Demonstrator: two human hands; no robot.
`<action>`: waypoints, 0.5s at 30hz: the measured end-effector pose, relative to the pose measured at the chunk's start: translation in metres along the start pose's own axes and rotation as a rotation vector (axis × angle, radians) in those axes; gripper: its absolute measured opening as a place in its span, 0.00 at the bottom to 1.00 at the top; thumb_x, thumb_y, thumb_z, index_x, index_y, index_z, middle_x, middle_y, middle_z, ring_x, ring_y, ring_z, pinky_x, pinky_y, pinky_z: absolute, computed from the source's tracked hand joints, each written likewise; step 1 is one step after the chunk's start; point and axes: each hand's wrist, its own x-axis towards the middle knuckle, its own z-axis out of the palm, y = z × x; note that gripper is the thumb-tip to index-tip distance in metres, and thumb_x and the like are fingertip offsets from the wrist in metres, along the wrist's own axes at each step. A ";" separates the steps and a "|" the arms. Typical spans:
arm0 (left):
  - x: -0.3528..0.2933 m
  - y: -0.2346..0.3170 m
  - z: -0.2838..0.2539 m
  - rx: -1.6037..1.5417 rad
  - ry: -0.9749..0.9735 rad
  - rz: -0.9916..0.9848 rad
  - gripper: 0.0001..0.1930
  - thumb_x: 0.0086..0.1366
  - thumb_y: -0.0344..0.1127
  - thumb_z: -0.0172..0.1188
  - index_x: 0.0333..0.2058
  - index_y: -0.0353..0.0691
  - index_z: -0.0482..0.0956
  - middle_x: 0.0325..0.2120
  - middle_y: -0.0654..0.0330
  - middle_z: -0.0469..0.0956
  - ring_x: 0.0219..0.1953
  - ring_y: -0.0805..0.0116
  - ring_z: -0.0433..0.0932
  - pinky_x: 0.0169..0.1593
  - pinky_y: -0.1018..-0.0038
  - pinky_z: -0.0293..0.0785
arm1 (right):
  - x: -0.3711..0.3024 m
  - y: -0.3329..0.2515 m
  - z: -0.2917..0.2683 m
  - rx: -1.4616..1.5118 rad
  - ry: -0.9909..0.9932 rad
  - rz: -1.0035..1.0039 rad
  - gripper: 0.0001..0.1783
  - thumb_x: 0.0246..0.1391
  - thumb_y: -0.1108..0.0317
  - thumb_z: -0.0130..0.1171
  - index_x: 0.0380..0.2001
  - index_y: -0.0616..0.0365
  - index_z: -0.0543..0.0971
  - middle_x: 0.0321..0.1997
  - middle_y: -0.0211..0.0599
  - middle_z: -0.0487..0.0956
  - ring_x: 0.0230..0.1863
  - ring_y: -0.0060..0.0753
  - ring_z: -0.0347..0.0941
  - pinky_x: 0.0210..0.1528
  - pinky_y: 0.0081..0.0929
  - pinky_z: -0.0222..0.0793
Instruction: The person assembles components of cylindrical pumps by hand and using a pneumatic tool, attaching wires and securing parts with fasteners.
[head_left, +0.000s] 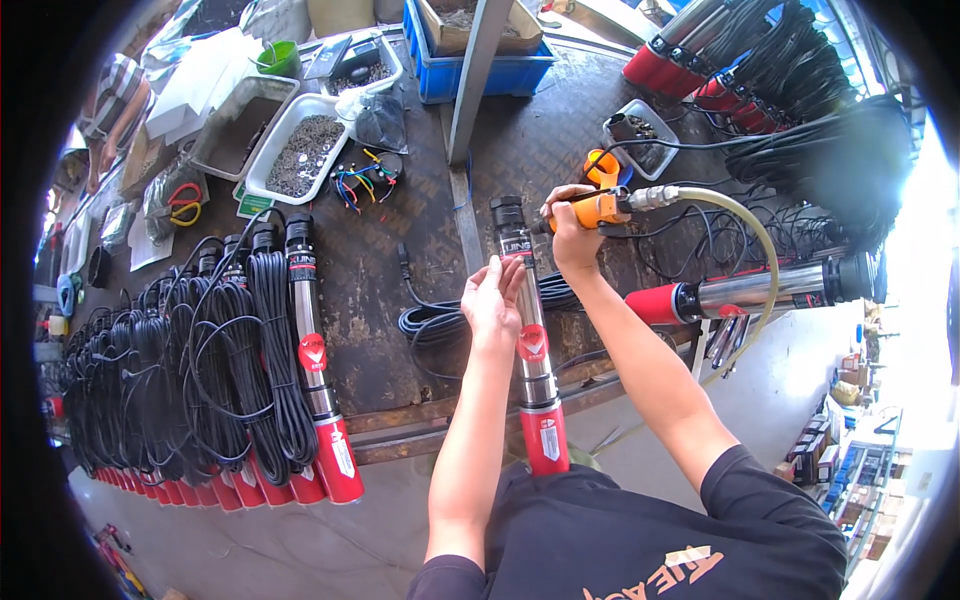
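A long submersible pump (532, 345), a steel tube with a black top and a red lower end, lies in front of me across the table edge. My right hand (574, 228) is wrapped round an orange air screwdriver (600, 210), whose front end points sideways at the pump's black top. A pale air hose (752, 225) runs from the tool's rear fitting. Beside the pump's upper label is my left hand (490, 302), palm partly up, thumb and fingers drawn together; what they hold, if anything, is hidden. A coiled black cable (435, 320) lies just left of the pump.
Several similar pumps with black cables (235, 350) line the left edge; another pump (760, 290) lies at right. White trays of small parts (262, 180) stand at the far left. A metal post (474, 90) rises by a blue crate (435, 80). Small tray (655, 150) at far right.
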 end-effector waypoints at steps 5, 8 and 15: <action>-0.001 -0.001 0.000 0.074 -0.009 -0.100 0.10 0.70 0.37 0.63 0.38 0.36 0.77 0.31 0.56 0.83 0.31 0.65 0.85 0.34 0.75 0.85 | 0.003 0.008 -0.004 -0.076 -0.016 -0.016 0.10 0.53 0.82 0.54 0.39 0.61 0.75 0.32 0.33 0.78 0.30 0.25 0.76 0.36 0.21 0.74; 0.003 -0.003 -0.003 0.106 -0.060 -0.149 0.10 0.71 0.38 0.62 0.38 0.35 0.81 0.30 0.58 0.83 0.28 0.68 0.82 0.32 0.75 0.81 | -0.004 -0.013 0.006 0.010 0.113 0.063 0.11 0.54 0.81 0.53 0.41 0.61 0.75 0.34 0.33 0.77 0.31 0.25 0.75 0.38 0.22 0.73; 0.005 -0.009 0.000 -0.050 -0.327 -0.367 0.08 0.72 0.35 0.61 0.39 0.35 0.81 0.29 0.60 0.82 0.28 0.72 0.80 0.31 0.80 0.78 | -0.039 -0.077 -0.003 0.202 0.033 0.074 0.15 0.50 0.82 0.49 0.42 0.62 0.73 0.35 0.39 0.75 0.31 0.29 0.72 0.42 0.32 0.71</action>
